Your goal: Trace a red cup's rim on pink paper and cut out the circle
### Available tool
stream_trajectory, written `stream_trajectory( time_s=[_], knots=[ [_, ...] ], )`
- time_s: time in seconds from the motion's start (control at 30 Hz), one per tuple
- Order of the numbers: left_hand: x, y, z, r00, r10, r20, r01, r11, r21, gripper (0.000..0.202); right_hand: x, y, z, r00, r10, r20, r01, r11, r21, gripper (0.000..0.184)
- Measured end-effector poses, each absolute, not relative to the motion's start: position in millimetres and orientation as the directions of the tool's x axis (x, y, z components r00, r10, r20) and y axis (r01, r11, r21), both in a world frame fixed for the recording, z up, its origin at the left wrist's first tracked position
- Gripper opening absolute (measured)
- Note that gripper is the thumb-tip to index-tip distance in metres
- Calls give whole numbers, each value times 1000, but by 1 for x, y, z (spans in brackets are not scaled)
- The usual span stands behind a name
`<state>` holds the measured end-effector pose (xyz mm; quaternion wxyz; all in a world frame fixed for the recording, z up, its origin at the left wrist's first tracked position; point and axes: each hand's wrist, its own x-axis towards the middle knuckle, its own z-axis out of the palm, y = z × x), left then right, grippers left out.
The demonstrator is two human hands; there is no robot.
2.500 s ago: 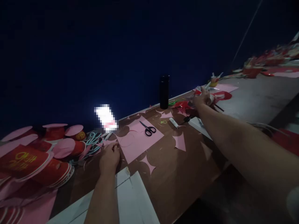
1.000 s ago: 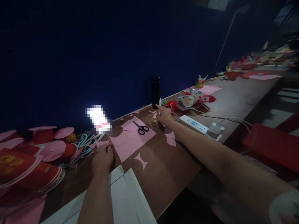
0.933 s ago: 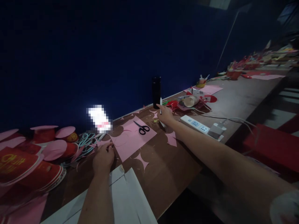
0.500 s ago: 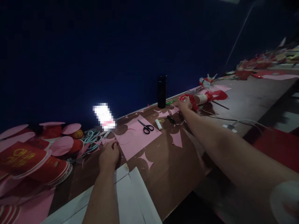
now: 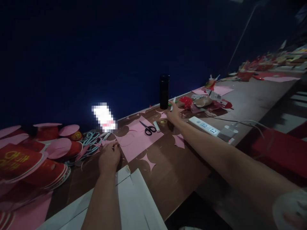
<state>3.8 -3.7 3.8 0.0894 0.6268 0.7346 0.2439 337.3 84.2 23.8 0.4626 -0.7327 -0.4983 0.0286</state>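
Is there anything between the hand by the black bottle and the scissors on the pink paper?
Yes. A small white tube lies on the table between the right hand and the black scissors. The hand already holds a thin white pen-like stick.

Both forearms bare (no sleeves, rings, watch seen)

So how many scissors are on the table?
2: black scissors lie on the pink sheet mid-table, and light blue scissors sit in the clutter by the left hand. More may hide in the dark.
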Motion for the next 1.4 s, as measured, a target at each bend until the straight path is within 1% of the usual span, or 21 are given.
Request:
stream_trajectory(
  time_s=[0.07,0.13,0.23,0.33,0.37,0.47,0.57,0.7,0.8,0.9,0.93,1.0,1.07,1.17,1.23,1.4],
  knots=[
    [3,-4,4,-196,964,180,884,94,459,34,312,72,22,333,777,534,769,104,-630,61],
    [4,-6,5,-202,962,184,889,102,447,34,287,58,23,230,780,582,773,216,-596,63],
    [11,-13,11,-201,961,190,904,107,415,34,253,36,27,182,812,554,717,276,-640,68],
    [22,-18,19,-96,959,267,952,10,306,34,220,18,26,141,870,472,623,293,-725,77],
    [26,-19,21,-66,960,272,962,-12,274,35,209,13,24,120,889,442,589,294,-753,78],
    [35,-21,24,45,978,202,974,-88,208,33,179,1,16,58,913,404,509,321,-799,81],
    [40,-23,25,74,985,155,974,-105,199,33,156,-5,7,14,902,431,461,377,-803,81],
    [39,-23,21,69,982,176,959,-114,260,34,148,-9,-3,-34,855,517,468,471,-748,78],
    [33,-21,18,-14,972,233,958,-54,283,36,152,-12,-6,-66,841,537,479,499,-722,75],
    [17,-18,16,-223,923,315,945,125,303,45,155,-14,-5,-102,826,554,466,532,-707,72],
    [11,-17,15,-300,900,317,929,200,312,49,156,-15,-4,-110,823,557,459,539,-706,71],
    [0,-16,12,-418,869,265,892,339,298,55,157,-17,-3,-115,822,557,446,544,-711,70],
    [-6,-16,9,-447,875,186,879,393,269,56,157,-18,-3,-114,825,554,438,543,-717,70],
    [-4,-17,6,-355,925,137,919,318,235,48,158,-18,-4,-112,833,542,428,533,-730,70],
    [1,-18,4,-295,944,148,940,259,221,44,158,-18,-4,-116,835,538,416,533,-737,69],
    [14,-16,1,-146,973,178,970,106,220,44,158,-17,-5,-130,827,546,397,548,-736,68]
  ],
)
